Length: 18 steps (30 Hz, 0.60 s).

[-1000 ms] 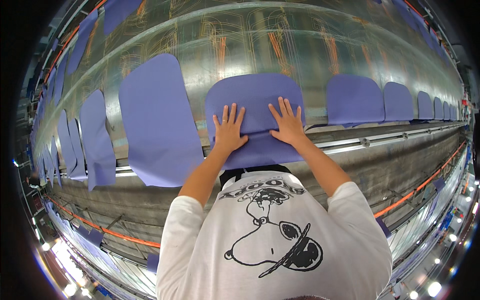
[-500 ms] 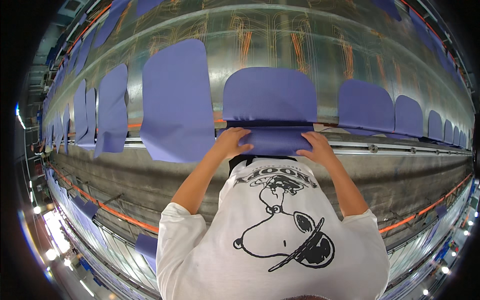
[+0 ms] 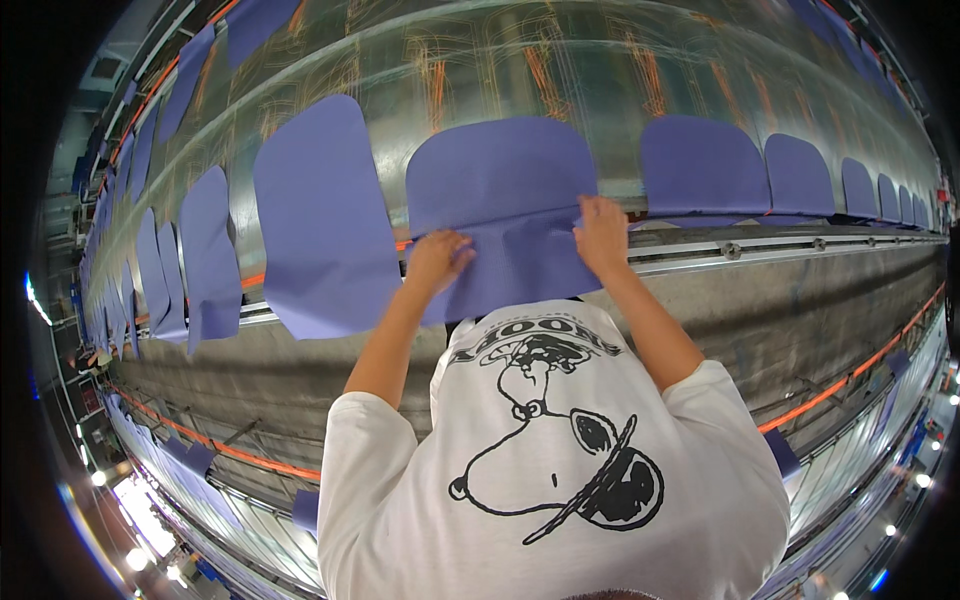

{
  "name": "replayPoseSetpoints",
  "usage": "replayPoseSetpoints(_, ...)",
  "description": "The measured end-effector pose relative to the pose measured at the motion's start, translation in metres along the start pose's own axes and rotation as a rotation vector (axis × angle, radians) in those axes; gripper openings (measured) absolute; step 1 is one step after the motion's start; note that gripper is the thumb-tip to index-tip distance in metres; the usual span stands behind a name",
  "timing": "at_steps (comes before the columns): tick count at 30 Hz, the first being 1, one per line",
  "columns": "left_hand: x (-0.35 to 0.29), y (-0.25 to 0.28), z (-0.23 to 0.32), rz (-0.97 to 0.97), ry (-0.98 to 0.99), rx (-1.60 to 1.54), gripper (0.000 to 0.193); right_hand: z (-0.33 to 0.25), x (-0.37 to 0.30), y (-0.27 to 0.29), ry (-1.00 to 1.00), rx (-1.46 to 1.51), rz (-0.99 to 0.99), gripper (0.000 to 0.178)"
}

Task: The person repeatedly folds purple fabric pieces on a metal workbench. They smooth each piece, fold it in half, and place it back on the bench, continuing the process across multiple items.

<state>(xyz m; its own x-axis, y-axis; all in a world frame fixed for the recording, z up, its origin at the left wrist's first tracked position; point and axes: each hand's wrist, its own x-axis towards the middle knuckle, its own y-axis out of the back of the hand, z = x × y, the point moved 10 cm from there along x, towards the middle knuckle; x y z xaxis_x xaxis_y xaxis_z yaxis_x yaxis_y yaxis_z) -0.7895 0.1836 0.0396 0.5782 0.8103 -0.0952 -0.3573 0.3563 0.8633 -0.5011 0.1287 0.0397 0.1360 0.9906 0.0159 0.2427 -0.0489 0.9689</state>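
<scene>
The left hand [image 3: 437, 262], slightly blurred, sits at the sheet's 8 o'clock, fingers bent and on its surface. The right hand [image 3: 602, 238] sits between 3 and 4 o'clock, fingers curled narrow against the side edge. Whether either hand pinches the material or merely presses it cannot be told.

Between the hands lies the purple sheet [image 3: 500, 165], its far corners rounded. A crease crosses it roughly level with the hands. The far part lies on the table [image 3: 610, 130]; the near part extends past the table's edge toward 6 o'clock, ending close to the wearer's white shirt [image 3: 540, 450], which bears a black cartoon dog print.

At 9 o'clock, near the left hand, is a longer purple sheet [image 3: 320, 200], its lower end bent over the edge. Narrower, curled purple pieces [image 3: 210, 250] follow beyond it. Between 2 and 3 o'clock, apart from the right hand, is a rounded purple piece [image 3: 700, 165], first in a row running toward 3 o'clock.

Toward 12 o'clock the table is grey-green and glossy, with orange and yellow line markings [image 3: 540, 80]. A metal rail [image 3: 680, 258] runs past the right wrist. Farther out, orange strips show at 4 o'clock [image 3: 850, 385] and 8 o'clock.
</scene>
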Motion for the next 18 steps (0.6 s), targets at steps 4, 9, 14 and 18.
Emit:
replayPoseSetpoints(4, -0.002, -0.039, 0.009, -0.084, -0.009, -0.041, 0.050, -0.074, -0.029, -0.024, 0.385, 0.195, -0.248, 0.061)
replayPoseSetpoints(9, 0.004, -0.088, -0.035, -0.278, 0.284, 0.053, 0.072, -0.065, -0.007, -0.084, 0.150, 0.081, -0.666, 0.077)
replayPoseSetpoints(14, 0.021, -0.047, -0.020, -0.477, 0.431, -0.125, 0.075, -0.050, 0.001, -0.086, 0.008, 0.140, -0.926, 0.087)
replayPoseSetpoints(18, 0.001, -0.014, 0.018, -0.382, 0.175, -0.180, 0.070, -0.017, -0.031, -0.056, 0.141, 0.074, -0.577, 0.087)
